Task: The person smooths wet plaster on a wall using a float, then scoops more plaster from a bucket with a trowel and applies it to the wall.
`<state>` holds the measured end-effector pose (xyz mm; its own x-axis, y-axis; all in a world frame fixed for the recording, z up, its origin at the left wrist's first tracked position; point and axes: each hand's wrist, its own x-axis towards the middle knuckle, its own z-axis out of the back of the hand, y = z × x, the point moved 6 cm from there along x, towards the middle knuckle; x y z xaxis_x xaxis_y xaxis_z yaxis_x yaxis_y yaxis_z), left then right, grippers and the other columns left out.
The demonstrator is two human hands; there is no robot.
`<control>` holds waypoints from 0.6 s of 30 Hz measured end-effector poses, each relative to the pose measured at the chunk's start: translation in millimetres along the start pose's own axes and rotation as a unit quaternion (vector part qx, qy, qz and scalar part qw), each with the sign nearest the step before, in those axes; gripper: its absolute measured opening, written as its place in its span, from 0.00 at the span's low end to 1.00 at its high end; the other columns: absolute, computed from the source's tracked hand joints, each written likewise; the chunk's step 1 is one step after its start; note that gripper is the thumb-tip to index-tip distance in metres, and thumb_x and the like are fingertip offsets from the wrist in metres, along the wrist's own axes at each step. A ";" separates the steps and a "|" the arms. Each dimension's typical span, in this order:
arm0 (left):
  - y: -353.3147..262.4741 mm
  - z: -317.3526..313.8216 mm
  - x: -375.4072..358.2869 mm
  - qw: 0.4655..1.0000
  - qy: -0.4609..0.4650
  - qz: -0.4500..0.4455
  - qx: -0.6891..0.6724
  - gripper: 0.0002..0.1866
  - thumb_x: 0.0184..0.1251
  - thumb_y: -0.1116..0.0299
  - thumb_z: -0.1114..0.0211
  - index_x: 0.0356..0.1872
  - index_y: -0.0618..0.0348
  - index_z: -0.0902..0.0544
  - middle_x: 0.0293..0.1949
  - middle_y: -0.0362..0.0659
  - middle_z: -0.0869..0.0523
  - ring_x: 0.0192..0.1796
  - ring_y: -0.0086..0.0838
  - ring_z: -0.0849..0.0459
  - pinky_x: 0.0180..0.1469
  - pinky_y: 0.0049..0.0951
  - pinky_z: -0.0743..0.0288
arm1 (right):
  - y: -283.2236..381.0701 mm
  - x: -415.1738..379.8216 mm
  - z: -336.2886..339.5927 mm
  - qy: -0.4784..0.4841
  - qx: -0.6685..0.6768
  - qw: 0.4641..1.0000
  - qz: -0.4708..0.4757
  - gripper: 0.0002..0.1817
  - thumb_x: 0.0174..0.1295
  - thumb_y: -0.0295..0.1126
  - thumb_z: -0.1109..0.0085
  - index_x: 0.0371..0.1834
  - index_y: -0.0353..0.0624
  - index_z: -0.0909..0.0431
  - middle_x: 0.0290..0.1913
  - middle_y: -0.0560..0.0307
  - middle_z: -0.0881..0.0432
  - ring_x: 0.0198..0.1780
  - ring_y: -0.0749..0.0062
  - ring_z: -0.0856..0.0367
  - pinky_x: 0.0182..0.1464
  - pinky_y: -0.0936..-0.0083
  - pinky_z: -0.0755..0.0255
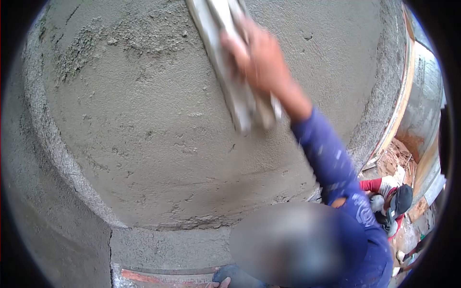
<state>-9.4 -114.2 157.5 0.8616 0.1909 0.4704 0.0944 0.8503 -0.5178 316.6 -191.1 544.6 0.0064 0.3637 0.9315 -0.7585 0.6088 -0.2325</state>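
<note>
Evidently, the right hand [261, 60], blurred, has its grip closed around a long, pale float [223, 62], which lies against the rough grey plaster [158, 115] at the far middle of the scene. The float slants from far left to near right. A blue sleeve [331, 153] covers the forearm behind the wrist. At the near edge, only part of the left hand [219, 283] shows, beside dark blue cloth [235, 274]; I cannot tell its grip. On the right, well apart, is a co-worker in a dark cap [404, 198].
</note>
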 end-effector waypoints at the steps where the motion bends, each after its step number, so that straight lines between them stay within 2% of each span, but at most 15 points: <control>1: 1.6 -3.0 3.6 1.000 -0.001 -0.003 -0.003 0.21 0.60 0.56 0.31 0.54 0.50 0.17 0.52 0.52 0.26 0.51 0.46 0.25 0.59 0.54 0.36 | 6.2 -43.9 -5.7 -0.011 0.032 0.999 -0.021 0.29 0.71 0.45 0.49 0.65 0.32 0.30 0.48 0.32 0.18 0.41 0.49 0.15 0.48 0.56 0.24; 2: 3.8 -7.0 6.7 1.000 -0.007 -0.006 -0.004 0.21 0.60 0.56 0.32 0.54 0.50 0.17 0.52 0.52 0.26 0.51 0.46 0.25 0.59 0.55 0.36 | 12.1 -87.7 -12.8 0.045 0.094 0.990 -0.091 0.30 0.70 0.43 0.48 0.67 0.30 0.32 0.50 0.30 0.19 0.40 0.45 0.16 0.50 0.55 0.25; 3: 7.9 -11.9 9.6 1.000 -0.016 -0.014 -0.008 0.21 0.60 0.56 0.32 0.54 0.50 0.17 0.52 0.52 0.26 0.51 0.46 0.25 0.59 0.55 0.36 | 21.1 -130.9 -18.0 0.053 0.106 0.985 -0.126 0.29 0.67 0.37 0.42 0.67 0.30 0.32 0.44 0.35 0.15 0.40 0.52 0.12 0.45 0.62 0.20; 4: 17.1 -17.9 20.8 0.999 -0.041 -0.028 -0.015 0.21 0.60 0.56 0.32 0.54 0.50 0.17 0.52 0.51 0.26 0.51 0.46 0.25 0.59 0.55 0.36 | 26.2 -172.3 -30.5 0.129 0.256 0.922 -0.261 0.28 0.67 0.33 0.42 0.68 0.32 0.33 0.33 0.43 0.14 0.34 0.59 0.12 0.39 0.69 0.19; 5: 30.1 -21.7 34.9 0.995 -0.099 -0.018 -0.016 0.25 0.61 0.52 0.33 0.57 0.50 0.19 0.58 0.51 0.26 0.59 0.47 0.27 0.64 0.59 0.42 | 35.1 -200.3 -36.7 0.113 0.225 0.943 -0.220 0.28 0.69 0.33 0.44 0.69 0.33 0.35 0.32 0.45 0.14 0.34 0.64 0.12 0.38 0.72 0.20; 6: 12.6 11.3 82.1 0.975 -0.189 -0.055 -0.101 0.19 0.54 0.65 0.27 0.45 0.65 0.18 0.37 0.50 0.18 0.45 0.37 0.18 0.49 0.34 0.25 | 45.0 -217.5 -40.7 0.095 0.196 0.960 -0.174 0.28 0.70 0.32 0.45 0.71 0.35 0.37 0.30 0.48 0.15 0.33 0.68 0.13 0.37 0.74 0.20; 7: 13.5 10.8 111.6 0.962 -0.193 -0.001 -0.195 0.14 0.58 0.69 0.31 0.43 0.65 0.19 0.42 0.50 0.18 0.48 0.38 0.20 0.52 0.35 0.25 | 58.1 -222.9 -39.8 0.100 0.225 0.955 -0.164 0.28 0.70 0.32 0.45 0.71 0.35 0.37 0.30 0.48 0.15 0.33 0.68 0.13 0.37 0.74 0.20; 8: 10.8 9.6 145.4 0.942 -0.177 0.036 -0.282 0.18 0.61 0.71 0.32 0.51 0.65 0.21 0.48 0.51 0.20 0.51 0.42 0.20 0.54 0.39 0.25 | 59.9 -230.7 -54.5 0.118 0.337 0.882 -0.307 0.29 0.70 0.33 0.45 0.73 0.38 0.39 0.37 0.45 0.15 0.36 0.68 0.13 0.39 0.69 0.20; 9: 1.7 8.4 176.6 0.932 -0.186 0.022 -0.309 0.19 0.64 0.72 0.37 0.55 0.67 0.24 0.53 0.52 0.22 0.52 0.38 0.20 0.56 0.35 0.26 | 68.0 -238.6 -74.9 0.150 0.433 0.774 -0.437 0.31 0.70 0.34 0.45 0.75 0.42 0.41 0.43 0.42 0.15 0.39 0.68 0.13 0.41 0.65 0.20; 11: -2.3 -12.6 226.7 0.914 -0.206 -0.026 -0.348 0.24 0.69 0.71 0.41 0.63 0.67 0.32 0.56 0.53 0.25 0.56 0.40 0.22 0.58 0.36 0.27 | 89.1 -224.9 -86.3 0.124 0.521 0.749 -0.390 0.33 0.73 0.35 0.49 0.78 0.45 0.49 0.41 0.47 0.14 0.41 0.67 0.14 0.45 0.64 0.20; 12: 3.0 -24.3 242.9 0.918 -0.257 -0.059 -0.296 0.23 0.72 0.67 0.45 0.64 0.67 0.33 0.56 0.57 0.27 0.58 0.44 0.25 0.60 0.41 0.30 | 94.7 -220.1 -93.0 0.160 0.508 0.773 -0.345 0.35 0.74 0.41 0.53 0.79 0.46 0.54 0.49 0.41 0.17 0.47 0.58 0.15 0.53 0.60 0.23; 15: 23.8 -6.0 275.2 0.900 -0.350 -0.023 -0.259 0.26 0.73 0.60 0.47 0.63 0.70 0.34 0.56 0.61 0.30 0.60 0.53 0.29 0.61 0.47 0.34 | 109.9 -172.1 -107.3 0.137 0.484 0.832 -0.235 0.35 0.73 0.47 0.55 0.78 0.47 0.54 0.61 0.36 0.24 0.57 0.50 0.19 0.60 0.57 0.28; 16: 27.6 2.9 286.8 0.899 -0.352 -0.024 -0.258 0.26 0.73 0.60 0.47 0.63 0.70 0.34 0.56 0.61 0.30 0.60 0.53 0.29 0.61 0.47 0.34 | 118.8 -159.2 -117.1 0.188 0.549 0.772 -0.259 0.36 0.72 0.50 0.55 0.78 0.49 0.53 0.69 0.33 0.33 0.64 0.43 0.25 0.63 0.55 0.31; 17: 30.9 19.6 293.8 0.890 -0.402 -0.038 -0.214 0.27 0.72 0.59 0.45 0.64 0.68 0.35 0.56 0.60 0.30 0.60 0.53 0.29 0.61 0.47 0.34 | 122.3 -140.1 -127.7 0.187 0.468 0.845 -0.181 0.36 0.71 0.48 0.54 0.78 0.51 0.54 0.69 0.34 0.33 0.64 0.41 0.26 0.64 0.54 0.31; 18: 35.4 34.5 296.8 0.877 -0.448 -0.050 -0.168 0.29 0.71 0.58 0.43 0.65 0.66 0.35 0.55 0.60 0.30 0.59 0.53 0.28 0.60 0.46 0.33 | 130.7 -121.8 -137.1 0.236 0.482 0.823 -0.187 0.36 0.71 0.48 0.52 0.78 0.50 0.52 0.68 0.32 0.32 0.65 0.41 0.27 0.65 0.54 0.32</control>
<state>232.4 -10.5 303.4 0.1171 0.5609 0.8196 0.4179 0.7208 -0.5530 306.1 -59.1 362.4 0.4362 0.6500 0.6222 -0.8095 -0.0186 0.5869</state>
